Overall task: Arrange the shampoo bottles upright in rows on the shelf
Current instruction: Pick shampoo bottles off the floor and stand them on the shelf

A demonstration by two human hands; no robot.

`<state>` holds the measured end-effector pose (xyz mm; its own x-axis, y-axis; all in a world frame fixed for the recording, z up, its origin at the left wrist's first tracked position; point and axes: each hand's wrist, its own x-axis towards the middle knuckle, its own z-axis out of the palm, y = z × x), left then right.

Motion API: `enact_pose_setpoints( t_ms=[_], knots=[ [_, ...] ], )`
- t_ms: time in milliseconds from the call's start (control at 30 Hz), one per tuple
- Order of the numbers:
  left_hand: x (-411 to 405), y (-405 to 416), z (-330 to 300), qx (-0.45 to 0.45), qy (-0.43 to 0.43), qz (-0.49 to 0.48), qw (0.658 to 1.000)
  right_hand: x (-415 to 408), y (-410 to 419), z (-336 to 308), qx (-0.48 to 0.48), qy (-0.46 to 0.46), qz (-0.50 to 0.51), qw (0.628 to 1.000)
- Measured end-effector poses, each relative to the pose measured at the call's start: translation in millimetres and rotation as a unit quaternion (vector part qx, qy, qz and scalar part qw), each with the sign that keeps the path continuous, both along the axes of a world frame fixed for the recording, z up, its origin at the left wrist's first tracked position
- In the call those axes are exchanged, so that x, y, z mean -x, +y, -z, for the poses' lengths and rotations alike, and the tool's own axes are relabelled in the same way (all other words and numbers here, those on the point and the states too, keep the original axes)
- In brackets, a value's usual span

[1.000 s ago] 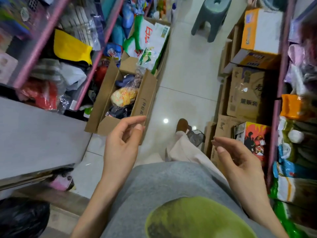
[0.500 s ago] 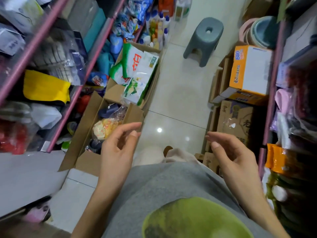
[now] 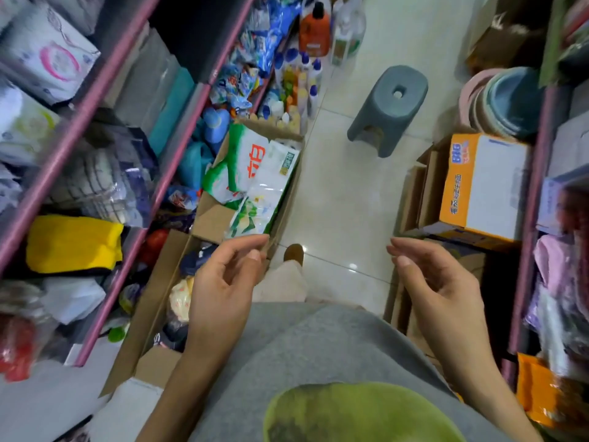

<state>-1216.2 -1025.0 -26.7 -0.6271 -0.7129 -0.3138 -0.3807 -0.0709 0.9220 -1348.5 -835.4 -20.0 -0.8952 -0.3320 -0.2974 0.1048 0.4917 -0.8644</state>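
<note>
My fingers on the left hand are loosely curled with nothing in them, and same deal on the right hand, relaxed and empty, both just hanging in front of my belly. The shampoo-type bottles are way ahead of me down the aisle, standing at the floor end of the left shelving, well apart from either hand. They lie forward and to the left, so I'd say my left hand is the nearer one, though honestly neither is close enough to reach without walking. Most of them look upright already, long axis vertical, caps up, packed tight together. Counting is rough: I can make out maybe four blue caps plus several yellow and white ones, too small and blurry for a real number. Behind them there's one big orange jug with a black cap and one pale jug beside it. Between me and the bottles sit two open cardboard boxes along the left side, the far one stuffed with green-and-white bags. One grey stool stands in the aisle, right of the bottles.
</note>
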Motion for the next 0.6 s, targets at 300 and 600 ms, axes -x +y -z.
enact_pose_setpoints(
  t_ms=[300, 600],
  knots=[
    [108, -70, -3, -0.018, -0.021, 0.019, 0.999, 73, -53, -3, -0.034, -0.009, 0.033, 0.999],
    [232, -103, -8, -0.01, -0.031, 0.016, 0.999, 186, -76, 3, -0.026, -0.009, 0.028, 0.999]
  ],
)
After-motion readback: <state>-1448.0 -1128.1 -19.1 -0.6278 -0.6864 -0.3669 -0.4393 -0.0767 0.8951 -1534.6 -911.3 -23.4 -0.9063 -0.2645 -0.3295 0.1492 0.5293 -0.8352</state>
